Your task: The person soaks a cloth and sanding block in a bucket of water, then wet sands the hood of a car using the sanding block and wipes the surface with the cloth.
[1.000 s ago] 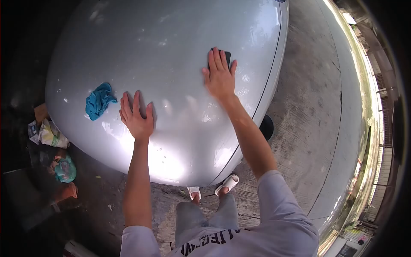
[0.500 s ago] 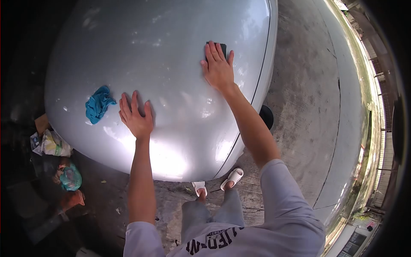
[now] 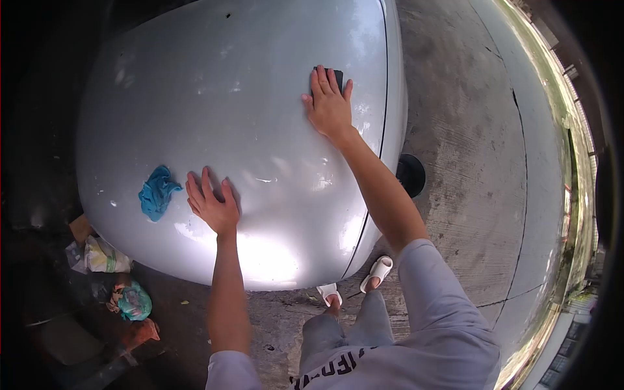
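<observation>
The silvery-grey car hood [image 3: 195,97] spreads out below both of my arms. My right hand [image 3: 330,107] lies over a dark rectangular pad [image 3: 338,78] and presses it on the hood near the right-hand seam. Its fingers stretch across the pad, with thumb and little finger at the sides; most of the pad is hidden beneath them. Lower on the hood, my left hand [image 3: 216,205] rests with spread fingers and holds nothing. Just left of it lies a crumpled blue cloth [image 3: 157,194], apart from the fingers.
Beside the hood's right edge, a round black object [image 3: 411,175] is on the concrete ground [image 3: 461,195]. Bags [image 3: 106,255], including a green plastic one [image 3: 134,302], lie at lower left. My feet in white slippers [image 3: 377,273] stand close to the hood's near edge.
The view has shifted, so the hood and cloth appear lower. My right hand and the pad have moved farther up the hood, away from me. My left hand stays near the cloth.
</observation>
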A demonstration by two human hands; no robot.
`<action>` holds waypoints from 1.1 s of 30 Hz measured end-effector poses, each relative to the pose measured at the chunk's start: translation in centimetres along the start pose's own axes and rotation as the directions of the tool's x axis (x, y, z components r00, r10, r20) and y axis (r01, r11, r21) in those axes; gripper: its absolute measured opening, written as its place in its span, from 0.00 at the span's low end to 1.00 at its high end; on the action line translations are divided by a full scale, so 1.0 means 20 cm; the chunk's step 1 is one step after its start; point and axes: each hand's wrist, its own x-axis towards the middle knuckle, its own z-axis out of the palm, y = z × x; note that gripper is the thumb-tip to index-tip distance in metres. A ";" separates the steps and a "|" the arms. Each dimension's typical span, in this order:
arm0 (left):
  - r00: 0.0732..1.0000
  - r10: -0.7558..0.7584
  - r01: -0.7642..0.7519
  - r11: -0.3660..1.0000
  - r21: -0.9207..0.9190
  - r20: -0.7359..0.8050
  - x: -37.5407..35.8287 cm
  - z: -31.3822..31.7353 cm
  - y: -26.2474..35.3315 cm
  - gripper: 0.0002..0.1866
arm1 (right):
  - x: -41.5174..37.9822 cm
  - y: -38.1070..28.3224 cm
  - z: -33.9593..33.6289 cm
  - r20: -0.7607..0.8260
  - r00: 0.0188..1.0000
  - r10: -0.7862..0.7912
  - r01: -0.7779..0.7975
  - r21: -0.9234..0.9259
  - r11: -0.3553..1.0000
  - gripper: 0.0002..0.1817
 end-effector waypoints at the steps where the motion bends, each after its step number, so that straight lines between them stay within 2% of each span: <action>1: 1.000 -0.021 0.021 1.000 0.001 0.011 0.00 0.00 0.00 0.29 | -0.03 -0.07 0.04 -0.015 1.000 0.028 -0.027 0.024 0.999 0.34; 2: 0.999 -0.035 0.035 0.999 -0.004 0.020 0.01 0.01 0.01 0.29 | -0.11 -0.15 0.04 -0.037 0.998 0.060 -0.058 0.044 0.997 0.34; 3: 1.000 0.000 0.000 1.000 0.011 0.005 0.01 0.02 -0.01 0.29 | -0.31 -0.27 -0.05 0.067 0.998 0.022 -0.028 0.086 0.996 0.35; 4: 1.000 0.005 -0.005 1.000 0.002 0.017 0.01 0.00 0.00 0.29 | -0.59 -0.38 -0.12 0.114 0.993 0.008 -0.033 0.217 0.976 0.37; 6: 1.000 0.026 -0.026 0.999 -0.022 -0.007 0.02 0.00 0.02 0.28 | -1.22 -0.53 -0.26 0.301 0.953 -0.030 -0.034 0.203 0.979 0.42; 7: 1.000 0.011 -0.011 1.000 -0.006 0.009 0.01 0.00 0.01 0.28 | -1.48 -0.56 -0.38 0.404 0.906 -0.125 0.047 0.199 0.979 0.45; 9: 0.999 -0.011 0.009 0.999 0.031 0.044 0.00 0.02 -0.02 0.28 | -1.80 -0.35 -0.41 0.418 0.833 -0.363 0.307 0.196 0.931 0.46; 11: 0.998 -0.011 0.006 0.998 0.063 0.069 0.01 0.01 -0.02 0.28 | -1.53 -0.05 -0.42 0.353 0.910 -0.219 0.134 0.249 0.959 0.44; 12: 0.997 0.002 -0.007 0.998 0.060 0.084 0.00 0.00 -0.04 0.29 | -1.30 0.11 -0.44 0.258 0.964 -0.056 0.002 0.205 0.979 0.39; 13: 0.994 0.016 -0.022 0.998 0.058 0.105 0.01 0.02 -0.04 0.30 | -1.10 0.24 -0.44 0.126 0.986 0.109 -0.135 0.222 0.966 0.35; 14: 0.993 0.044 -0.051 0.997 0.060 0.113 -0.02 0.04 -0.01 0.30 | -1.00 0.29 -0.38 0.030 0.980 0.197 -0.198 0.247 0.949 0.34; 15: 0.977 -0.141 0.115 0.980 0.161 0.158 -0.03 0.06 0.01 0.31 | -1.03 0.22 -0.37 0.022 0.961 0.276 -0.273 0.251 0.929 0.35; 16: 0.931 -0.322 0.271 0.925 0.265 0.173 -0.03 0.06 0.04 0.33 | -1.15 0.11 -0.39 0.090 0.958 0.274 -0.288 0.265 0.920 0.37; 17: 0.938 -0.300 0.247 0.930 0.273 0.171 -0.01 0.10 0.12 0.33 | -1.34 -0.04 -0.40 0.156 0.952 0.263 -0.298 0.276 0.914 0.38; 19: 0.892 -0.352 0.210 0.878 0.430 0.284 0.05 0.17 0.33 0.33 | -1.84 -0.36 -0.42 0.272 0.958 0.087 -0.144 0.201 0.969 0.46; 21: 0.930 -0.104 -0.008 0.953 0.301 0.352 0.09 0.17 0.76 0.32 | -2.21 -0.52 -0.39 0.311 0.949 -0.044 -0.035 0.241 0.970 0.49; 22: 0.925 0.138 -0.204 0.966 0.157 0.355 0.10 0.26 0.91 0.31 | -2.19 -0.48 -0.35 0.295 0.952 -0.080 -0.003 0.272 0.962 0.49; 23: 0.865 0.369 -0.401 0.915 0.028 0.339 0.10 0.33 1.01 0.31 | -2.17 -0.47 -0.33 0.284 0.952 -0.116 0.021 0.316 0.949 0.48; 24: 0.816 0.447 -0.482 0.876 0.004 0.366 0.07 0.34 1.17 0.30 | -2.03 -0.42 -0.36 0.229 0.973 0.022 -0.091 0.294 0.951 0.47; 25: 0.766 0.517 -0.546 0.837 -0.039 0.382 0.05 0.37 1.38 0.30 | -1.80 -0.26 -0.38 0.172 0.973 0.155 -0.196 0.258 0.946 0.47; 27: 0.590 0.663 -0.717 0.693 -0.079 0.461 0.04 0.37 1.65 0.30 | -1.39 0.00 -0.39 0.112 0.906 0.407 -0.421 0.319 0.849 0.45; 28: 0.575 0.661 -0.728 0.682 -0.068 0.482 0.06 0.40 1.68 0.30 | -1.41 -0.04 -0.38 0.127 0.899 0.419 -0.437 0.338 0.834 0.45; 30: 0.579 0.656 -0.663 0.724 -0.188 0.485 0.13 0.46 1.74 0.30 | -1.46 -0.10 -0.39 0.158 0.933 0.324 -0.359 0.332 0.872 0.46; 31: 0.580 0.649 -0.658 0.729 -0.186 0.492 0.13 0.46 1.72 0.30 | -1.61 -0.22 -0.37 0.202 0.948 0.247 -0.304 0.341 0.889 0.47; 33: 0.513 0.735 -0.768 0.624 -0.145 0.444 0.15 0.42 1.61 0.32 | -2.01 -0.48 -0.39 0.336 0.940 0.058 -0.202 0.411 0.889 0.49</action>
